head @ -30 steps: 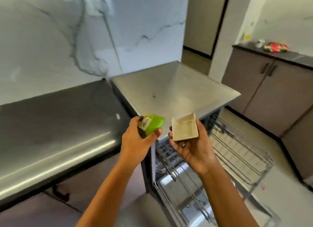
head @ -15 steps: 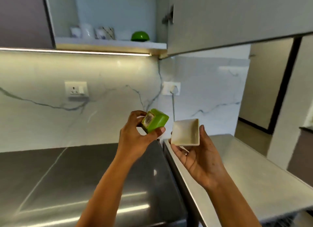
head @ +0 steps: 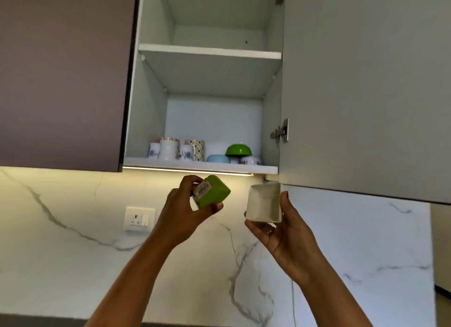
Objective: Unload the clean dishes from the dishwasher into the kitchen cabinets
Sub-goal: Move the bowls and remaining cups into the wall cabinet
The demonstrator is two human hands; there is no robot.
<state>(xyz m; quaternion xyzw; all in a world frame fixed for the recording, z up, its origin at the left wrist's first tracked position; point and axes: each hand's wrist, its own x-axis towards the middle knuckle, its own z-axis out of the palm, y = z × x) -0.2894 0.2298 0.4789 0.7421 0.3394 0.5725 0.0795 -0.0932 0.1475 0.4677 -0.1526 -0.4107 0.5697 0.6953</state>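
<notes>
Below the open cabinet's lowest shelf (head: 170,165), stocked with mugs (head: 168,149), the left hand (head: 180,217) grips a green square bowl (head: 214,191) and the right hand (head: 290,236) a white square dish (head: 264,203), fingers (head: 285,202) curled round each, both seemingly awaiting a lift onto it.

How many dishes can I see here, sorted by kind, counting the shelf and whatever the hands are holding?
Cups and mugs on the shelf: 4
Bowls on the shelf: 3
Square dishes: 2, green dish in the left hand, white dish in the right hand
Total: 9
</notes>
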